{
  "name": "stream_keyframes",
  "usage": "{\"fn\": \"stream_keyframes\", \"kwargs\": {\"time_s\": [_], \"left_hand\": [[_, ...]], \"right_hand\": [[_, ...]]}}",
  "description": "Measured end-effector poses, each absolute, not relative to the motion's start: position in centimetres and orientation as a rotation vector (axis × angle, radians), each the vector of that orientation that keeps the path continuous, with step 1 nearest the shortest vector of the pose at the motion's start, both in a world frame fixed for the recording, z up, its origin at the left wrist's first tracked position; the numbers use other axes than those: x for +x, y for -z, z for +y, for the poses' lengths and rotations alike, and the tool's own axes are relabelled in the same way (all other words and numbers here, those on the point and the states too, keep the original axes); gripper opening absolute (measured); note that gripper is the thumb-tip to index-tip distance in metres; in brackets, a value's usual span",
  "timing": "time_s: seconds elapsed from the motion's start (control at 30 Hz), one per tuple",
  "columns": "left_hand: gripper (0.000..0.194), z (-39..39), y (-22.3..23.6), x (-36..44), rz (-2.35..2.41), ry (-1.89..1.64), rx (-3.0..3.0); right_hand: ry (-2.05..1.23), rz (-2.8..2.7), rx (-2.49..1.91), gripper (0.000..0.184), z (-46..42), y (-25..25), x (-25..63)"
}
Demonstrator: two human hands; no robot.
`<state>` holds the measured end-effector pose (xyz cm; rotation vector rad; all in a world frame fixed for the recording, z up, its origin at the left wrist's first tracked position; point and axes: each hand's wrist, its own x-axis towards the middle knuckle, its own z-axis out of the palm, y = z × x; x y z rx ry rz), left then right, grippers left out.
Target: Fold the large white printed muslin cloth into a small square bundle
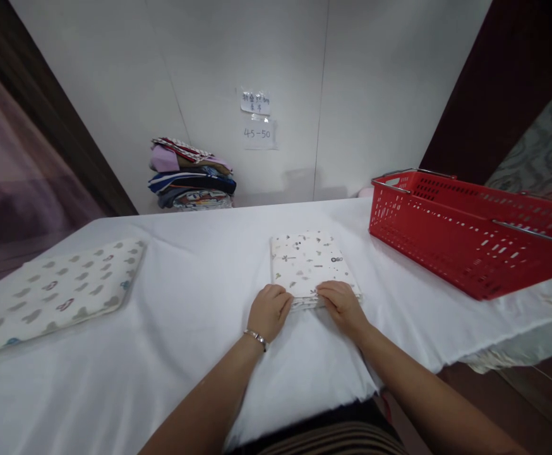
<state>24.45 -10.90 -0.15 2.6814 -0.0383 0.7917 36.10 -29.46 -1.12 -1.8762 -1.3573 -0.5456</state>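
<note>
Folded cloth [310, 262], near edge clamped in the fingers of left hand [269, 313] and right hand [345, 308], runs lengthwise near to far.

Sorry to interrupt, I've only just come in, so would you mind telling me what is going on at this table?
A person has both hands on a folded, small-patterned white cloth lying on the white-covered table. The left hand is at the near left corner and the right hand is on the near edge, farther right. A second folded cloth, with larger grey shapes, lies off to the left. A red basket stands to the right.
</note>
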Motion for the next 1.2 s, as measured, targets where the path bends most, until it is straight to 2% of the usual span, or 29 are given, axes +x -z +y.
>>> {"fn": "stream_keyframes", "kwargs": {"time_s": [0.5, 0.9, 1.07, 1.2], "left_hand": [[0.017, -10.48, 0.32, 24.38, -0.046, -0.709, 2.675], [0.029, -10.91, 0.12, 25.03, 0.033, -0.714, 2.715], [0.017, -10.97, 0.08, 24.71, -0.022, -0.753, 2.665], [0.02, -11.0, 0.1, 24.69, -0.016, -0.743, 2.684]], "right_hand": [[0.519, -1.459, -1.92, 0.024, -29.84, 1.23, 36.3], [0.553, -1.378, -1.919, 0.02, -29.33, 1.29, 36.34], [0.545, -1.364, -1.911, 0.021, -29.31, 1.32, 36.33], [0.564, -1.378, -1.888, 0.021, -29.41, 1.09, 36.17]]}}
